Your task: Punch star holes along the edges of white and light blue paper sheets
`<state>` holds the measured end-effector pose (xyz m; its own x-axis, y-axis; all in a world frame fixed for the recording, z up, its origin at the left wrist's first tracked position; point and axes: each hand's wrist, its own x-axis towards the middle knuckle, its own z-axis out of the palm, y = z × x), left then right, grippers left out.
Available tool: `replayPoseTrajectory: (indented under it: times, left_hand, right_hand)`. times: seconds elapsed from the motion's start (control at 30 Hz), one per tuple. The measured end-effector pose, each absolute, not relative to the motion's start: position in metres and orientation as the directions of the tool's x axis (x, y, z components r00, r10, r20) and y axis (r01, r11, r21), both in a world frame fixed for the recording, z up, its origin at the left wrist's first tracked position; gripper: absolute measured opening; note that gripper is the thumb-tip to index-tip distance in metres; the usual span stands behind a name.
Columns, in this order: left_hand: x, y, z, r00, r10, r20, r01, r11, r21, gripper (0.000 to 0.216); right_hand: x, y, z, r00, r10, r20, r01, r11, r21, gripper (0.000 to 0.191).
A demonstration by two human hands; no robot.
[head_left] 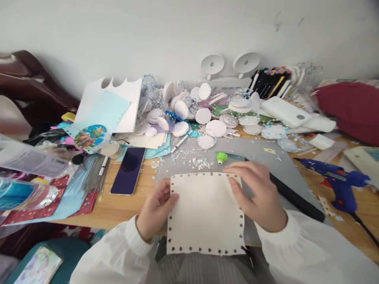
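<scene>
A cream card [204, 213] with small star holes punched along its edges lies in front of me, partly on a grey cutting mat [260, 152]. My left hand [155, 207] pinches the card's left edge, fingers curled on it. My right hand [256, 193] rests on the card's upper right corner, fingers bent over the edge and gripping it. A small green punch [221, 157] sits on the mat just beyond the card, with paper confetti [198, 161] scattered beside it.
A dark phone [128, 170] lies left of the mat. A blue glue gun [337, 179] rests at the right. A black ruler [296, 197] lies along the mat's right edge. White round foam discs [204, 116], markers [268, 81] and papers crowd the back by the wall.
</scene>
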<state>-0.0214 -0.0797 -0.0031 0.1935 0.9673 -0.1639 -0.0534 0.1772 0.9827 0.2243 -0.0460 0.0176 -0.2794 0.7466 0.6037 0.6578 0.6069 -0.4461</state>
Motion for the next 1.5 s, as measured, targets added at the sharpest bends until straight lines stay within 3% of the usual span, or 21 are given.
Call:
replayPoseTrajectory:
  times: [0.13, 0.23, 0.33, 0.4, 0.5, 0.57, 0.67, 1.5]
  left_hand:
    - [-0.012, -0.083, -0.01, 0.245, 0.952, -0.185, -0.023, 0.196, 0.98, 0.019]
    - [-0.014, -0.084, -0.013, 0.295, 0.935, -0.196, 0.092, 0.177, 0.98, 0.012]
    - [-0.019, -0.082, -0.014, 0.238, 0.964, -0.118, 0.372, 0.022, 0.928, 0.015]
    - [-0.02, -0.078, -0.014, 0.202, 0.977, 0.065, 0.595, -0.175, 0.785, 0.026]
    - [-0.018, -0.069, -0.013, 0.355, 0.879, 0.318, 0.753, -0.47, 0.46, 0.034]
    - [-0.013, -0.064, -0.013, 0.494, 0.791, 0.362, 0.741, -0.601, 0.301, 0.03]
    - [-0.007, -0.058, -0.013, 0.617, 0.71, 0.34, 0.693, -0.695, 0.193, 0.022]
    - [-0.006, -0.062, -0.018, 0.709, 0.608, 0.358, 0.655, -0.755, -0.016, 0.024]
  right_hand:
    - [0.215, -0.059, 0.008, -0.398, 0.768, 0.501, 0.746, 0.589, -0.31, 0.026]
    - [0.207, -0.059, -0.005, -0.415, 0.778, 0.472, 0.726, 0.596, -0.345, 0.016]
    - [0.202, -0.057, -0.019, -0.43, 0.772, 0.469, 0.683, 0.618, -0.39, 0.018]
    - [0.201, -0.057, -0.026, -0.453, 0.766, 0.456, 0.677, 0.629, -0.383, 0.019]
    - [0.2, -0.057, -0.033, -0.497, 0.75, 0.437, 0.675, 0.651, -0.349, 0.021]
    - [0.2, -0.057, -0.034, -0.518, 0.734, 0.439, 0.668, 0.667, -0.329, 0.022]
    - [0.2, -0.057, -0.033, -0.525, 0.719, 0.456, 0.658, 0.682, -0.318, 0.022]
    - [0.2, -0.058, -0.032, -0.536, 0.695, 0.479, 0.611, 0.711, -0.348, 0.021]
